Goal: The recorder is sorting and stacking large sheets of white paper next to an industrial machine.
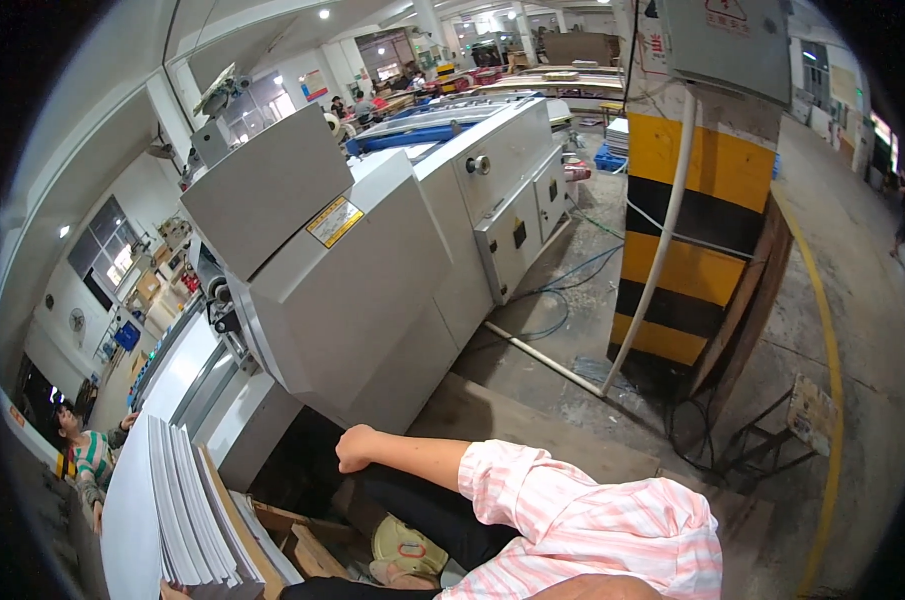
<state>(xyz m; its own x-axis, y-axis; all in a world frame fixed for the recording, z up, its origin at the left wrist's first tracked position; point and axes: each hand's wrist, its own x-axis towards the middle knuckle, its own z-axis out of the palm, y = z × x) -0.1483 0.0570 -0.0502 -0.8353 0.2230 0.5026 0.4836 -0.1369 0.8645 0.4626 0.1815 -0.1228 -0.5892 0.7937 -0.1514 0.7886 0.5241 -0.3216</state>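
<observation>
My right hand point(356, 448) is closed in a fist at the end of a bare forearm with a pink-and-white striped sleeve. It is beside my black trouser leg point(428, 510), and nothing shows sticking out of the fist. At the lower left stands a thick stack of large white sheets point(178, 510) with a brown layer along its right side. Only a few fingers of my left hand point(174, 592) show, curled against the lower edge of these sheets; the rest is cut off by the picture's edge.
A large grey machine point(363, 290) fills the middle. Right of it rises a pillar striped yellow and black point(673, 290), with a white pipe point(663, 250) and a small stool point(793, 425) nearby. Wooden pieces point(313, 550) lie low beside the stack. A co-worker point(95, 458) in stripes is at the far left.
</observation>
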